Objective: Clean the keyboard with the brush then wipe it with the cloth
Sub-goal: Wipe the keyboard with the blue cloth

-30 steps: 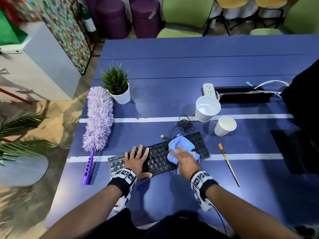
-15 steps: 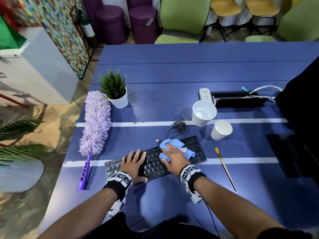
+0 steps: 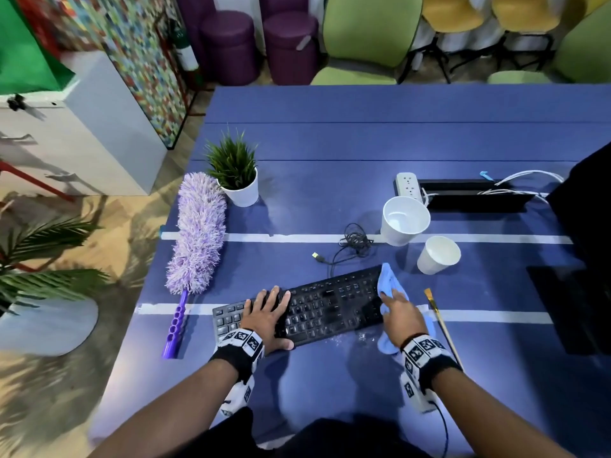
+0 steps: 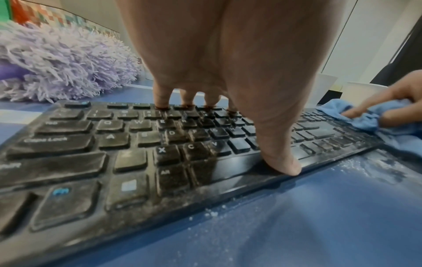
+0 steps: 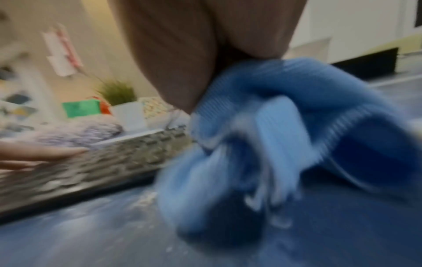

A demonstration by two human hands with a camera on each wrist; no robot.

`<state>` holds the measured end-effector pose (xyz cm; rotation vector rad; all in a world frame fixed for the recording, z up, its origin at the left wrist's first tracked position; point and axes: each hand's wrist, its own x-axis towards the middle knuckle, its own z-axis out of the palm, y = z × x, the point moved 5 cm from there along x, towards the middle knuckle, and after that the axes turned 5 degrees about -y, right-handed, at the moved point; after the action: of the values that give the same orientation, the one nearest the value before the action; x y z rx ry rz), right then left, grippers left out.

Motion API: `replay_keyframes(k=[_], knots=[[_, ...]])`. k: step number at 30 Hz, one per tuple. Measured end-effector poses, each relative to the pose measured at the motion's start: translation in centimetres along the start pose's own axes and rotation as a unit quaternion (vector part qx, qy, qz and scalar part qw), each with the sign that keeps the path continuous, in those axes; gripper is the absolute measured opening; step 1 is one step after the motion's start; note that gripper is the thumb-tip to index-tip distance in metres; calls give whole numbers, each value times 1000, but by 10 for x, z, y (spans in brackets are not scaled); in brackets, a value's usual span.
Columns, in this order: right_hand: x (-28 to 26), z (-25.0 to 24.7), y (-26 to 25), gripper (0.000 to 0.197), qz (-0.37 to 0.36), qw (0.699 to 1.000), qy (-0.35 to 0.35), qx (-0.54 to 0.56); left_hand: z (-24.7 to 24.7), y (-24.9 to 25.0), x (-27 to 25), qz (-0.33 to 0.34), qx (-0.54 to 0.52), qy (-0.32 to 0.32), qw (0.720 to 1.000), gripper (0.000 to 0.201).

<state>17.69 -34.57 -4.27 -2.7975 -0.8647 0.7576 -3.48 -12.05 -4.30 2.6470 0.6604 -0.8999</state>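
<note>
A dusty black keyboard [image 3: 325, 309] lies near the front edge of the blue table [image 3: 330, 143]. My left hand [image 3: 267, 314] lies flat on its left half, fingers on the keys and thumb [image 4: 283, 162] on the front rim. My right hand [image 3: 401, 317] grips a bunched blue cloth [image 3: 388, 280] at the keyboard's right end; part of the cloth hangs over onto the table. The right wrist view is blurred and shows the cloth [image 5: 274, 144] under the palm. A thin wooden-handled brush [image 3: 441, 320] lies on the table just right of my right hand, untouched.
A purple duster [image 3: 198, 233] lies left of the keyboard, a potted plant [image 3: 236, 175] behind it. The keyboard cable [image 3: 353, 241], two white cups [image 3: 405, 219] [image 3: 438, 254] and a power strip [image 3: 408, 185] sit behind. White dust [image 3: 363, 337] speckles the table in front.
My right hand has slid the cloth rightward from the middle of the keyboard to its right end. The left hand has stayed pressed on the left half.
</note>
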Motion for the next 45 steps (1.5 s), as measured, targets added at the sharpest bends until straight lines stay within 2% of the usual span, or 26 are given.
replay_keyframes(k=[4,8,12,14,17,18,19,21,22,23,24,26,28,29,31,32,35,39,41,44,45], knots=[[5,0,-23,57,-54,998,-31,-7,-2,1,0,12,-7,-7,1000,114],[28,-20,-57,56,-73,997,2,34,-2,-1,2,23,-14,-13,1000,115],[21,3,-100,53,-169,985,-18,-12,0,-3,3,19,-14,-6,1000,116],[9,17,-102,50,-158,985,-36,-52,0,-3,4,18,-16,-1,1000,116],[-21,36,-89,49,-201,971,-70,-105,1,-5,5,15,-20,3,1000,117],[-25,39,-85,48,-202,968,-105,-106,1,-6,5,15,-23,5,1000,117],[-28,34,-81,49,-179,968,-123,-122,2,-7,5,16,-26,4,1000,117],[-27,28,-79,50,-177,965,-111,-157,2,-6,5,22,-32,7,999,116],[-29,25,-84,53,-169,964,-140,-147,3,-6,5,25,-36,9,999,115],[-27,31,-85,56,-192,967,-126,-110,4,-5,6,28,-40,12,999,115],[-26,34,-88,56,-233,959,-100,-128,4,-6,7,28,-42,14,999,115],[-39,30,-92,55,-285,937,-140,-148,5,-8,6,30,-42,11,999,115],[-41,24,-64,62,-252,950,-146,-113,5,-8,6,34,-51,14,998,116],[-35,18,-43,64,-202,966,-135,-87,4,-7,5,36,-53,18,998,116],[-26,4,-5,69,-113,989,-85,-45,3,-6,5,38,-56,20,997,117],[-23,-2,6,71,-92,993,-62,-30,4,-6,5,37,-58,21,997,117],[-27,-2,5,69,-61,997,-44,16,4,-7,3,39,-63,19,997,117],[-30,7,-3,64,51,994,20,93,4,-6,4,41,-70,25,996,116],[-37,18,-25,62,40,994,6,97,4,-7,4,38,-68,20,997,116],[-54,36,-65,62,-86,990,-79,83,5,-7,6,39,-61,21,997,116],[-52,33,-65,63,-102,988,-87,83,5,-6,5,40,-62,23,997,116]])
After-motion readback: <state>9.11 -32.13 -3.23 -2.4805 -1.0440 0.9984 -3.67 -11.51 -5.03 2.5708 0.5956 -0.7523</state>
